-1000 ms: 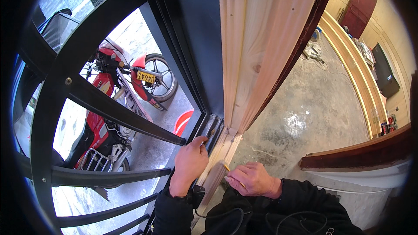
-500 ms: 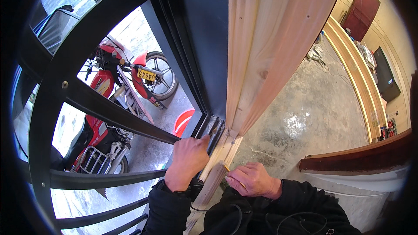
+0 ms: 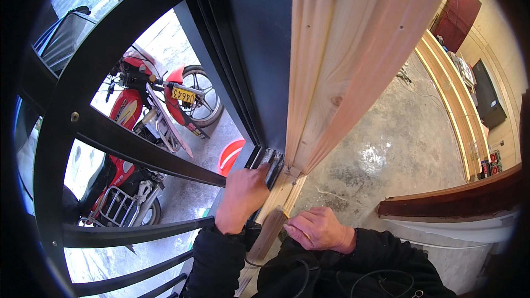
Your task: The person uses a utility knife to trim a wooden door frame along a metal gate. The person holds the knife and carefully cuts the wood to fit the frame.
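Observation:
My left hand (image 3: 242,200) is at the lower corner of a dark window or door frame (image 3: 259,49). Its curled fingers reach into the grey, rough groove (image 3: 274,164) there; anything they hold is hidden. Lower and to the right, my right hand (image 3: 320,228) is closed around a thin yellow stick (image 3: 286,215), pencil-like, whose tip sits beside the wooden sill strip (image 3: 288,187). A darker brown wooden piece (image 3: 269,234) lies along that strip between my hands. Pale wooden trim (image 3: 317,77) rises beside the dark frame.
Black curved bars (image 3: 149,146) stand at the left, with a red motorcycle (image 3: 124,110) and a red bucket (image 3: 231,154) beyond. To the right are a concrete floor (image 3: 381,149), long boards (image 3: 452,94) and a dark brown curved edge (image 3: 441,201). A black cord (image 3: 301,276) hangs near my sleeves.
My left hand has shifted slightly up toward the frame corner. Less of the yellow stick shows in my right hand, which has hardly moved. The whole view has tilted a little.

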